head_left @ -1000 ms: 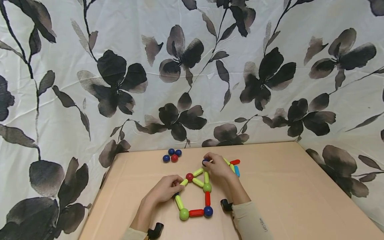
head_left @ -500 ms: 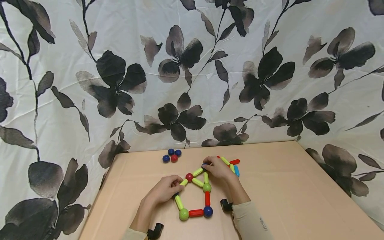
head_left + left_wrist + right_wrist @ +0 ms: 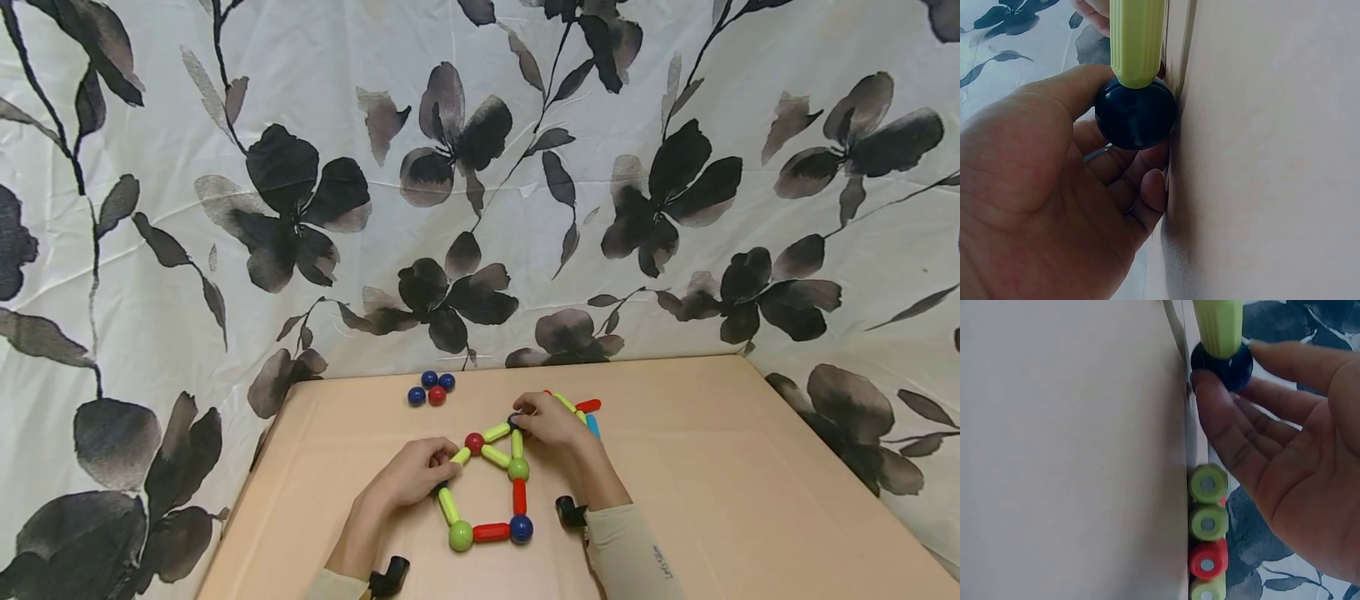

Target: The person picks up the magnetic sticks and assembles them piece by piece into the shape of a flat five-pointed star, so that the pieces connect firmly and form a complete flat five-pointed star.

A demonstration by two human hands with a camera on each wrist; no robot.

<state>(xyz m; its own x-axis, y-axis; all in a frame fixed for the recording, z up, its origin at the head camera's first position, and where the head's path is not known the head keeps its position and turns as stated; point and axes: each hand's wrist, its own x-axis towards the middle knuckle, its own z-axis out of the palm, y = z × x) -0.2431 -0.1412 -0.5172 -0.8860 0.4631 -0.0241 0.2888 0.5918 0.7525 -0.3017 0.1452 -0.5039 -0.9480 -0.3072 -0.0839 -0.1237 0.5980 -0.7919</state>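
In the left wrist view my left hand (image 3: 1041, 169) has its thumb and fingers curled round a dark blue ball (image 3: 1135, 115) with a yellow-green rod (image 3: 1137, 37) on it. My right hand (image 3: 1297, 425) pinches another blue ball (image 3: 1235, 369), which touches a yellow-green rod (image 3: 1220, 328). Both balls belong to a figure of rods and balls lying flat in the head view. A red ball (image 3: 474, 442) joins rods at its top, a green ball (image 3: 517, 469) stands at the right, and a green ball (image 3: 461, 536) and blue ball (image 3: 521, 528) mark the bottom corners.
Several loose balls, blue (image 3: 416, 397) and one red (image 3: 437, 396), sit near the table's back edge. Beyond the right hand lie loose rods, including a red one (image 3: 588, 406) and a blue one (image 3: 593, 426). A floral cloth (image 3: 555, 250) hangs behind the table (image 3: 720, 467).
The right hand has moved slightly down with its blue ball, which now meets the ends of two yellow-green rods. The left hand has stayed in place.
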